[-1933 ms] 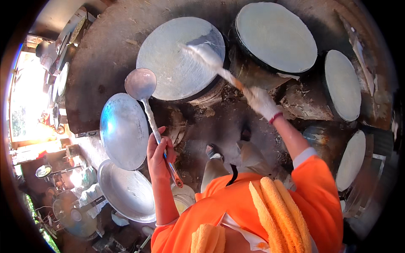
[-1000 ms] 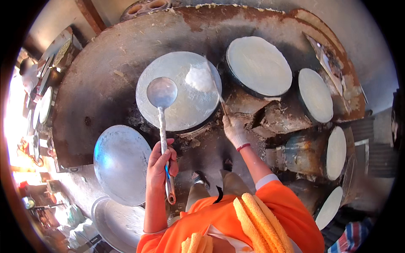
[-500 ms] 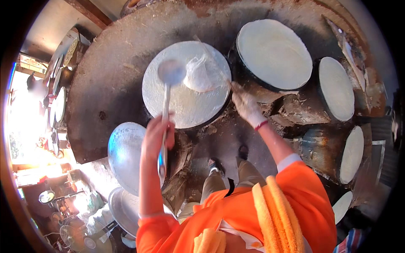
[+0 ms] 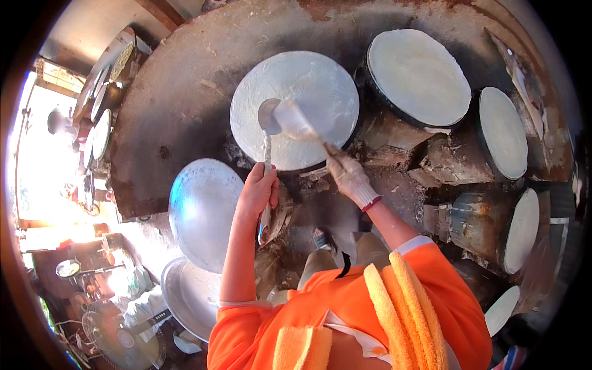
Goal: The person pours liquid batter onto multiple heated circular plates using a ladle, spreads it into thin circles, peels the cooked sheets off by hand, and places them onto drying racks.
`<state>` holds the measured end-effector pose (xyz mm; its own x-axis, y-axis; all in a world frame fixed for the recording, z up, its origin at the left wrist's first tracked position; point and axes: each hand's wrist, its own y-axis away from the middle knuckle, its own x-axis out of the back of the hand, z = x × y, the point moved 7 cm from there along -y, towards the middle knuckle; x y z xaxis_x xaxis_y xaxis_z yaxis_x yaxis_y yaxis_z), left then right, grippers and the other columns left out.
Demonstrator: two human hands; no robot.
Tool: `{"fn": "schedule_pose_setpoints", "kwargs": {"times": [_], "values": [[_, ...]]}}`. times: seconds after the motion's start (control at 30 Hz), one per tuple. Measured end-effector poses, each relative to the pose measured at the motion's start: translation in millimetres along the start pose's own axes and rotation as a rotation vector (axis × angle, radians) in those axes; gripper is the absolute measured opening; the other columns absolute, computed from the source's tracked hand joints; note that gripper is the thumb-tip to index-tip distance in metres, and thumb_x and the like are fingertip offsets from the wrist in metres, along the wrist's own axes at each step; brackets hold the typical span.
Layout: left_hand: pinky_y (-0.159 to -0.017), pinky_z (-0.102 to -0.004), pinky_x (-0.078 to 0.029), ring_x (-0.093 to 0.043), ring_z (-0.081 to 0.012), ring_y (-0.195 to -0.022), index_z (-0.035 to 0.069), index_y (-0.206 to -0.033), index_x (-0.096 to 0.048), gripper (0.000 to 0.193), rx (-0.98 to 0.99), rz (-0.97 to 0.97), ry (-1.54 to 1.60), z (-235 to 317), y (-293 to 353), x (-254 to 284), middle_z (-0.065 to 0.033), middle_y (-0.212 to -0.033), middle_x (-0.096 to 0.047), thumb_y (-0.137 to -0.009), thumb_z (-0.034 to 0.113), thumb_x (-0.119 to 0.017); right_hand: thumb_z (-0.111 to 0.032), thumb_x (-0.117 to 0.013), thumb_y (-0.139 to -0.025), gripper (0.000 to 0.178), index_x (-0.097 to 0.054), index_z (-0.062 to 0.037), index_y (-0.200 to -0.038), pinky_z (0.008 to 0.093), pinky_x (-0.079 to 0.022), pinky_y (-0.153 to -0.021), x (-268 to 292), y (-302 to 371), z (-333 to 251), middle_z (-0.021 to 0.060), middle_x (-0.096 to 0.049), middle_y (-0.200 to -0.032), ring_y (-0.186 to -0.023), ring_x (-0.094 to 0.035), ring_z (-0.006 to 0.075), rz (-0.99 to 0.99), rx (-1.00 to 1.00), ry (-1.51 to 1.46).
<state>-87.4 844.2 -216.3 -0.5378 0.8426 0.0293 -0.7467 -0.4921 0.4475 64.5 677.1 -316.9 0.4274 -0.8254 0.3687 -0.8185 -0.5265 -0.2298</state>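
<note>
The bare left hand (image 4: 258, 190) grips a long metal ladle (image 4: 267, 135) whose bowl rests on the white round griddle (image 4: 295, 111), set in a soot-dark clay stove (image 4: 185, 92). The gloved right hand (image 4: 348, 177) clasps a pale spreader (image 4: 295, 120), possibly cloth-wrapped, beside the bowl. Bright daylight floods the cluttered left side.

A shiny metal ladle (image 4: 269, 117) rests over a matt white cloth-covered round (image 4: 296, 105); the glove (image 4: 349, 177) is knitted fabric.
</note>
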Motion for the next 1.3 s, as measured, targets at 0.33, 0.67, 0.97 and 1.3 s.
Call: {"fn": "schedule_pose_setpoints", "kwargs": {"times": [0.33, 0.67, 0.97, 1.3], "values": [[-0.035, -0.0227, -0.036, -0.039, -0.0103, -0.038, -0.004, -0.1, -0.04, 0.021, 0.192, -0.227, 1.331, -3.7, 76.3, -62.7, -0.004, -0.063, -0.041, -0.094, 0.016, -0.037, -0.027, -0.045, -0.093, 0.037, -0.051, -0.0027, -0.121, 0.0308, -0.044, -0.08, -57.8, 49.1, 2.3, 0.0095, -0.06, -0.106, -0.089, -0.056, 0.018, -0.255, -0.165, -0.175], [-0.03, -0.0195, -0.03, -0.033, -0.0051, -0.035, -0.003, -0.111, -0.041, 0.026, -0.349, 0.084, 0.88, 34.0, 200.1, 121.5, -0.002, -0.069, -0.038, -0.097, 0.016, -0.03, -0.015, -0.04, -0.092, 0.036, -0.046, -0.0076, -0.127, 0.0325, -0.037, -0.098, -110.8, 71.3, -87.2, 0.0131, -0.047, -0.129, -0.117, -0.045, 0.0282, -0.6, 0.338, 0.471], [-0.049, -0.0362, -0.043, -0.056, -0.0243, -0.054, 0.006, -0.109, -0.05, 0.026, 0.034, 0.903, -0.585, -119.8, 157.1, 182.1, -0.0121, -0.067, -0.054, -0.091, 0.023, -0.043, -0.019, -0.048, -0.091, 0.037, -0.047, -0.0036, -0.126, 0.0313, -0.037, -0.096, -155.0, 114.8, -74.2, 0.0123, -0.052, -0.124, -0.113, -0.049, 0.0217, -0.527, -0.038, -0.227], [-0.063, -0.0406, -0.048, -0.061, -0.0317, -0.074, 0.014, -0.138, -0.029, 0.051, 0.061, 0.83, -1.191, -134.5, 157.1, 194.0, -0.015, -0.092, -0.057, -0.09, 0.019, -0.045, -0.011, -0.051, -0.09, 0.037, -0.047, -0.0034, -0.126, 0.0269, -0.036, -0.096, -190.1, 138.3, -118.4, 0.0069, -0.054, -0.12, -0.109, -0.049, 0.0161, -0.6, -0.011, -0.133]]}}
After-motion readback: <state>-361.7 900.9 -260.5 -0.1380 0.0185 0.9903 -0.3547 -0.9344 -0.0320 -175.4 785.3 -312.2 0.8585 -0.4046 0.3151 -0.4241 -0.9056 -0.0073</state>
